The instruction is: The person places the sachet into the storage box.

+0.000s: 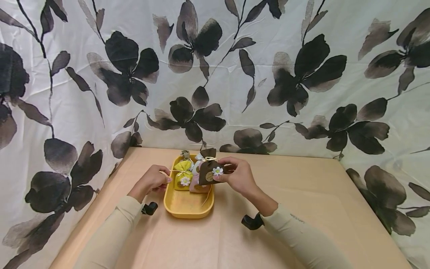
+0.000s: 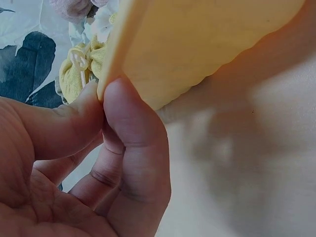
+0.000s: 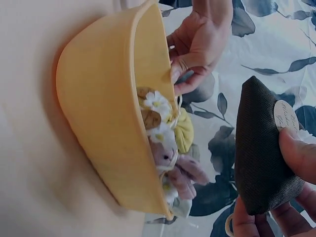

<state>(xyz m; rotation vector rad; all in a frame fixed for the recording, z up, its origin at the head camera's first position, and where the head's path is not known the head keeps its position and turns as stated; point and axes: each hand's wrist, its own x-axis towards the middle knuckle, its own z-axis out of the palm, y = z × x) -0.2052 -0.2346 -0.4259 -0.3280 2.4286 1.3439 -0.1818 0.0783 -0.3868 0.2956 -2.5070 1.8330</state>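
Note:
My right hand [image 1: 240,177] grips a dark brown drawstring pouch [image 1: 205,172] with a white flower and a round tag, above the right side of a yellow plastic bin [image 1: 189,213]. In the right wrist view the brown pouch [image 3: 256,153] is held between thumb and fingers, outside the bin. My left hand [image 1: 152,180] pinches the bin's left rim between thumb and forefinger, as the left wrist view shows on the bin wall [image 2: 197,44]. Inside the bin stand a yellow pouch [image 1: 179,175] with a white flower and a pink pouch [image 1: 195,185] beside it.
More small pouches sit at the bin's far end, partly hidden behind the front ones. The bin stands on a light tan table [image 1: 285,209]. A white cloth with dark flowers [image 1: 242,93] hangs behind the table. Dark wrist cameras are strapped at both sleeves.

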